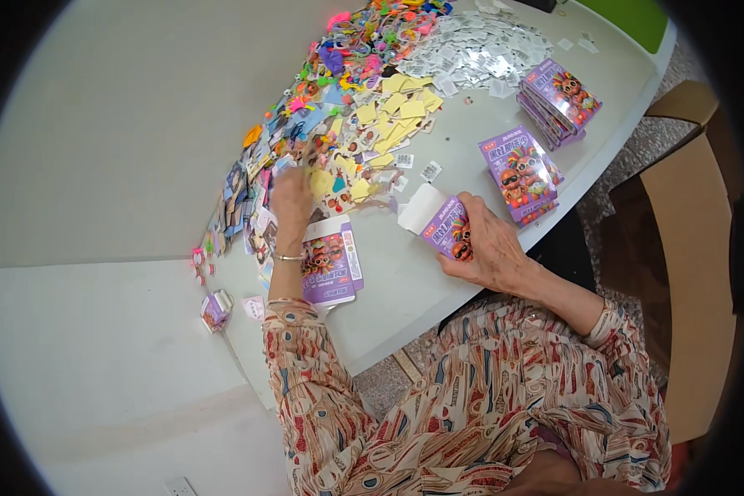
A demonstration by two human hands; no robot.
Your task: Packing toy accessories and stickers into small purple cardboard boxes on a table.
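A small purple card box point(445, 228) with cartoon figures is gripped in my right hand point(498, 248), its white end flap open toward the left. My left hand point(292, 200) reaches over the heap of small picture cards and stickers point(339, 198). Its fingers are smeared by motion, so what they hold, if anything, does not show. Close by my left wrist lie flattened purple boxes point(331, 277). Yellow cards point(401, 116) spread just beyond that hand.
Colourful small toys point(347, 58) are heaped along the wall, beside a pile of silvery-white labels point(479, 50). Two stacks of purple boxes, a nearer stack point(521, 174) and a farther stack point(560, 99), stand near the right table edge. A cardboard carton point(678, 248) is beyond that edge.
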